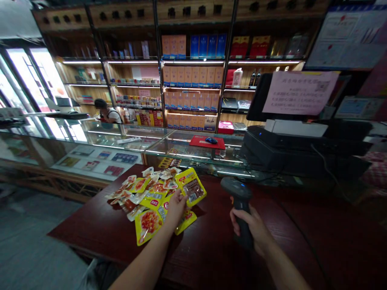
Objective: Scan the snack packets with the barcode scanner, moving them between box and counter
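Between the fingers of my left hand (177, 207) is a yellow snack packet (193, 186), tilted up with its printed back and barcode facing me. A loose heap of snack packets (148, 225) lies beside and under that hand, some yellow, others clear with reddish-brown food inside. My right hand (249, 225) is wrapped round the handle of a dark barcode scanner (237, 189), held upright above the table to the right of the packet. A small blue light glows on top of the scanner's head. The lower end of its handle is partly covered by my hand.
The dark red table (205, 241) meets a glass display counter (151, 139) with a red mat (207, 141) and mouse on it. A black checkout terminal (290, 137) stands back right. A cable (298, 225) crosses the table. Beyond, a person (110, 114) is near stocked shelves.
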A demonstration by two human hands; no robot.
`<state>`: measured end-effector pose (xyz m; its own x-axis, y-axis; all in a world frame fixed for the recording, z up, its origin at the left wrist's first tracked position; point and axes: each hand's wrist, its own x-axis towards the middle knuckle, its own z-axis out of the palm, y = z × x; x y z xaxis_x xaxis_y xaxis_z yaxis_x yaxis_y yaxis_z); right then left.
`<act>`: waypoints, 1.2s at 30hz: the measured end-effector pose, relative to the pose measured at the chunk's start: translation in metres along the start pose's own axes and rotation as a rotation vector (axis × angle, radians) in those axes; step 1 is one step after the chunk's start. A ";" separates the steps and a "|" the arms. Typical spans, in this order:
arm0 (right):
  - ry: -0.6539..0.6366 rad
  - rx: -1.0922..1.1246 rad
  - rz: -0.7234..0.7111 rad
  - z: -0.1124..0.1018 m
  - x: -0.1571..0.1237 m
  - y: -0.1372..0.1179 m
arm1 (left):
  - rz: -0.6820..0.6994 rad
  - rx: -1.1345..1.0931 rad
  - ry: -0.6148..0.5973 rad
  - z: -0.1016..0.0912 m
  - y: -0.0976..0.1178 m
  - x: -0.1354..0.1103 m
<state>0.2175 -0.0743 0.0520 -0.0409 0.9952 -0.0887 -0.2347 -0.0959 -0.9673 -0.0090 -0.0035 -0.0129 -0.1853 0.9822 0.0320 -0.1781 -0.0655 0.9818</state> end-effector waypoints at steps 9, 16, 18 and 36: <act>-0.050 -0.317 0.074 0.030 -0.032 0.032 | 0.030 0.066 -0.048 0.000 -0.008 -0.002; -0.055 -0.347 0.035 0.038 -0.025 0.056 | 0.066 0.122 -0.003 -0.004 -0.012 -0.001; -0.053 -0.342 0.036 0.036 -0.023 0.060 | 0.071 0.109 -0.016 -0.004 -0.012 -0.001; -0.066 0.192 0.042 0.002 -0.023 0.038 | 0.202 0.353 -0.080 0.016 0.000 -0.007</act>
<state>0.2081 -0.1010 0.0175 -0.1169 0.9875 -0.1059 -0.4117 -0.1452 -0.8997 0.0082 -0.0070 -0.0104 -0.1044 0.9674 0.2309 0.1990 -0.2072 0.9579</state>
